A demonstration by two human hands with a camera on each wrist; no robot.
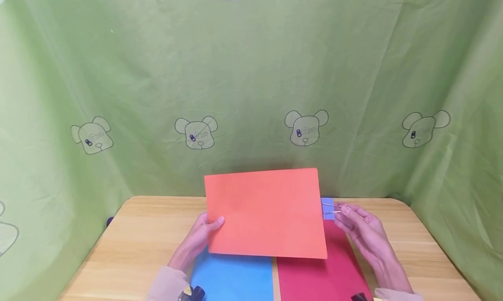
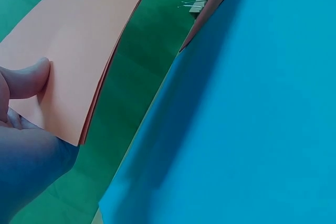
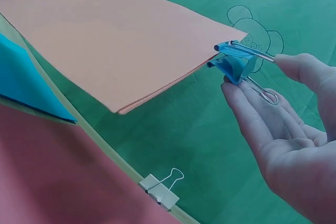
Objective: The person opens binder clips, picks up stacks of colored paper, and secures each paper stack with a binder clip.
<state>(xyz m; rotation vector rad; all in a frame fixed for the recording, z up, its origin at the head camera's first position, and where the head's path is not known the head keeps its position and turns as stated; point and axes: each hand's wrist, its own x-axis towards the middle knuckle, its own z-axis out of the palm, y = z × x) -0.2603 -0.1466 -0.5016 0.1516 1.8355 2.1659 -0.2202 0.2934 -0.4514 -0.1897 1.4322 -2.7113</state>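
Note:
A thin stack of orange paper (image 1: 263, 213) is held up, tilted, above the table. My left hand (image 1: 200, 235) grips its left edge, thumb lying on the front face. In the right wrist view, slightly separated sheet edges show along the near side of the orange stack (image 3: 126, 45). At the opposite edge, my right hand (image 1: 365, 235) pinches a blue binder clip (image 3: 236, 59) by its two wire handles, thumb on one and fingers under the other. The clip's mouth is spread at the paper's edge; whether paper lies inside it I cannot tell.
Blue paper (image 1: 235, 277) and dark pink paper (image 1: 322, 277) lie side by side on the wooden table (image 1: 157, 222). A pale binder clip (image 3: 160, 192) sits on the pink paper's far edge. Behind the table hangs a green curtain (image 1: 251, 74) with bear faces.

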